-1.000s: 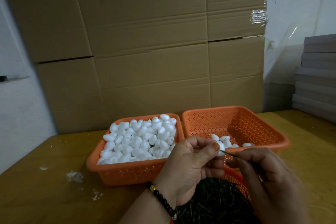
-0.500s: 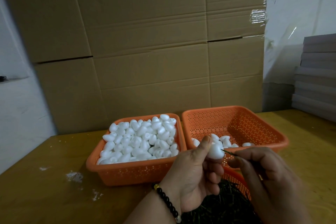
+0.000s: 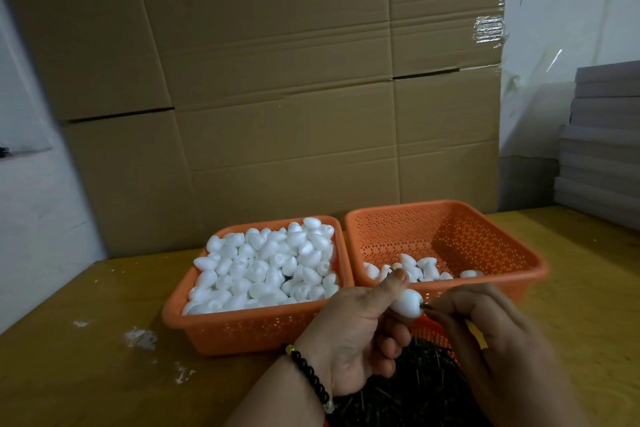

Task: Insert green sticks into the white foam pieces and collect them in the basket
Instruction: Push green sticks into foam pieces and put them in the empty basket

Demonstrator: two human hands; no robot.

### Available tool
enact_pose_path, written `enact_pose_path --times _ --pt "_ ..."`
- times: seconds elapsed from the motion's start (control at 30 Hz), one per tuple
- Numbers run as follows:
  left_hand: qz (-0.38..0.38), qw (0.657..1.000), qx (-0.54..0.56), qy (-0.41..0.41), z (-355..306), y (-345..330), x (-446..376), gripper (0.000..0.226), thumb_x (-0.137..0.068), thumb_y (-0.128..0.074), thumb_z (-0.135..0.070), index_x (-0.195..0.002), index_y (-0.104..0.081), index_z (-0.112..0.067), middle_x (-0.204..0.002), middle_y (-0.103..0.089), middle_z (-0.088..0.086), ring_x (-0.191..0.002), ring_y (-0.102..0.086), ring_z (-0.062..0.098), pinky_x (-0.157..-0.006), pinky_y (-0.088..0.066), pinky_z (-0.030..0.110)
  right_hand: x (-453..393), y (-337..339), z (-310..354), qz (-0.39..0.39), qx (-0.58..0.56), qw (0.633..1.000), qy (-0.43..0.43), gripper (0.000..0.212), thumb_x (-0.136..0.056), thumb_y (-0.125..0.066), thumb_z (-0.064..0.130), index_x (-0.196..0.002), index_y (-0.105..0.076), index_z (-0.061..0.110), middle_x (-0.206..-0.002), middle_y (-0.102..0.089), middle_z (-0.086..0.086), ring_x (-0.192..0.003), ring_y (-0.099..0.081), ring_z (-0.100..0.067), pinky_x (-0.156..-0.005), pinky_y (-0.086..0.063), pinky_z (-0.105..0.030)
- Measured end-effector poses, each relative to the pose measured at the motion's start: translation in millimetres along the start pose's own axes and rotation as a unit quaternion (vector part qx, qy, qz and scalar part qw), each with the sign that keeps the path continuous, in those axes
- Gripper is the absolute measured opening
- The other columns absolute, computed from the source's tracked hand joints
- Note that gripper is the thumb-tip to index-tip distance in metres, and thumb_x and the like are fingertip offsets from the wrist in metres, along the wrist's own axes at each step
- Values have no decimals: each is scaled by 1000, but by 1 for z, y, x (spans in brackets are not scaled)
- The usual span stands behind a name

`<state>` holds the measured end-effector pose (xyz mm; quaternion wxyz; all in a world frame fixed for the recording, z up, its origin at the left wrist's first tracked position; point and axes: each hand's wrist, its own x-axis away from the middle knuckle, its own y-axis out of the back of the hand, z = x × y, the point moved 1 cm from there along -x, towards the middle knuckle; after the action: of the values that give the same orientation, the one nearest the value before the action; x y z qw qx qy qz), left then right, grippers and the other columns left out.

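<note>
**Stick meets foam above the baskets**

Your left hand [image 3: 349, 336] holds a white foam piece [image 3: 408, 303] in its grip, thumb pressed along the top and fingers curled beneath it. Your right hand [image 3: 491, 333] pinches a green stick [image 3: 426, 306] between its fingertips, the stick's end touching the right end of the foam piece; how deep it sits cannot be told. A dark beaded bracelet [image 3: 308, 374] circles your left wrist.

The foam piece hangs just in front of the right orange basket [image 3: 491, 218], which stands on the yellow bench [image 3: 86, 357] and holds a few foam pieces along its near wall. Just to the left of that basket, touching or nearly so, the left orange basket [image 3: 242, 326] is heaped with plain white foam pieces [image 3: 266, 267]. Nearer to you than the right basket, under your hands, a third orange container [image 3: 434, 335] holds a dark mass of green sticks [image 3: 408, 395]. White crumbs [image 3: 140, 338] lie on the bench well left of the baskets. Cardboard boxes [image 3: 277, 80] rise behind them.
</note>
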<state>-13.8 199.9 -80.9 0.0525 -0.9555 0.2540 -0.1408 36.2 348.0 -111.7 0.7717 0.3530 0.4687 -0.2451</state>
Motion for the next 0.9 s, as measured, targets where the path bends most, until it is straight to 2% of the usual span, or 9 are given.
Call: enact_pose_path --times 0.13,0.5,0.6,0.7,0.9 --pt "0 1000 -17 -6 -1 1 0 48 -63 -68 -60 -76 -64 -14 -50 -55 1 -37 -44 9 -37 -35 16 0 0 0 6 -3 1000 -1 24 -87 -52 29 -84 -69 14 -90 -61 10 -85 -55 6 -77 -37 0" --pt "27 999 7 -22 -2 0 1 44 -63 -72 -50 -76 -68 -8 -57 -61 7 -42 -54 12 -38 -47 22 -1 0 1 16 -8 1000 -18 20 -84 -52 28 -83 -67 14 -85 -62 12 -80 -54 9 -75 -36 2" --pt "35 999 15 -23 0 0 1 44 -62 -74 -49 -75 -69 -8 -59 -63 8 -44 -56 12 -40 -49 24 1 0 -2 17 -8 999 -28 5 -79 -65 17 -82 -68 15 -84 -66 11 -81 -58 6 -75 -38 1" --pt "42 998 24 -26 1 0 0 37 -64 -74 -47 -66 -72 -11 -60 -63 9 -46 -58 13 -41 -50 25 2 -1 -4 31 -14 999 -37 11 -73 -66 11 -82 -69 16 -82 -66 12 -81 -59 7 -73 -40 0" --pt "58 998 23 -30 1 1 -1 33 -67 -74 -45 -63 -75 -12 -61 -64 8 -47 -59 12 -42 -50 25 2 -1 -5 39 -43 997 -56 13 -74 -66 14 -85 -70 19 -85 -67 14 -81 -61 7 -69 -46 -7"
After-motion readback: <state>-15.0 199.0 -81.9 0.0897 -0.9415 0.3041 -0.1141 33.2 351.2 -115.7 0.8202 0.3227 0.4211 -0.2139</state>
